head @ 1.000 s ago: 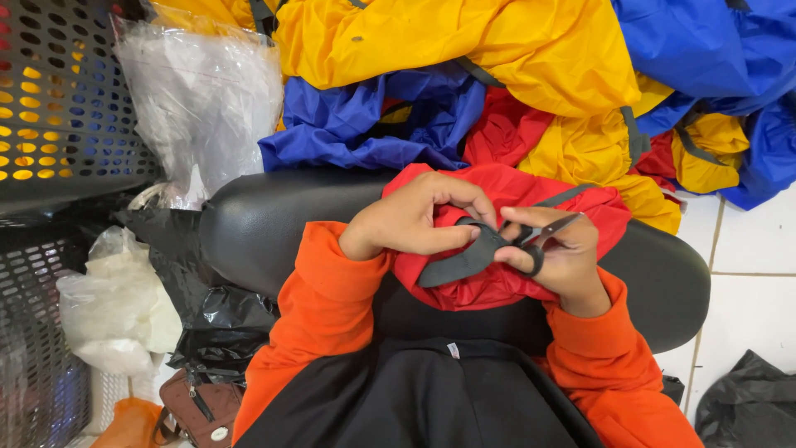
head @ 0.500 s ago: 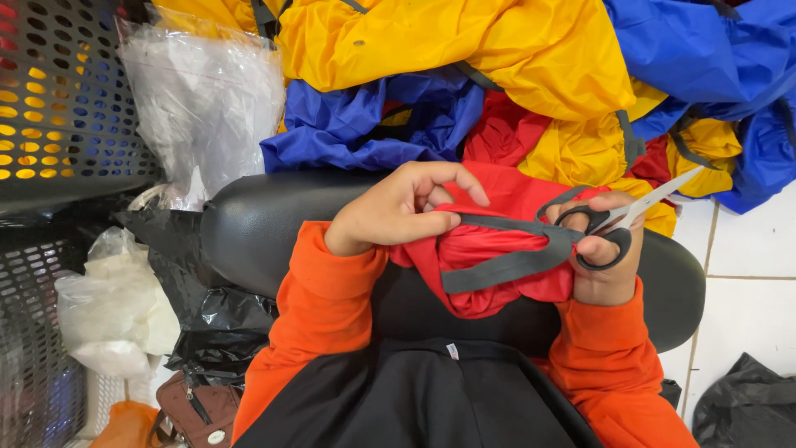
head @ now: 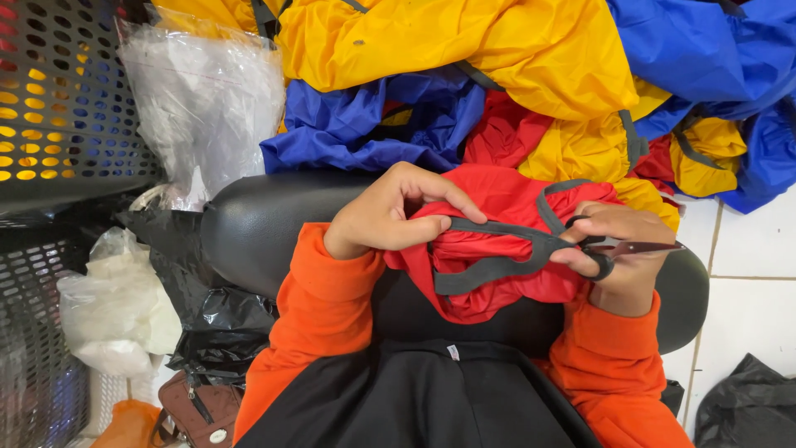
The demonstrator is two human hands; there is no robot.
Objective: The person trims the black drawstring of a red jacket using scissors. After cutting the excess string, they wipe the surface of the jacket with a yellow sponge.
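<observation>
A bunched red garment (head: 506,249) with grey straps (head: 497,231) lies on my lap against a black padded cushion (head: 257,224). My left hand (head: 390,211) pinches the red cloth and one end of a grey strap. My right hand (head: 618,249) holds black-handled scissors (head: 618,247), blades pointing right, and also touches the strap's other end. My sleeves are orange.
A heap of yellow (head: 464,41), blue (head: 365,124) and red cloth fills the floor beyond the cushion. A clear plastic bag (head: 203,91) and black perforated crates (head: 58,91) stand at left. Black plastic bags (head: 215,323) and a brown bag (head: 199,406) lie at lower left. White tiles (head: 746,241) show at right.
The right hand with the scissors has swung from the middle of the garment out to the right. The grey strap is now stretched between both hands.
</observation>
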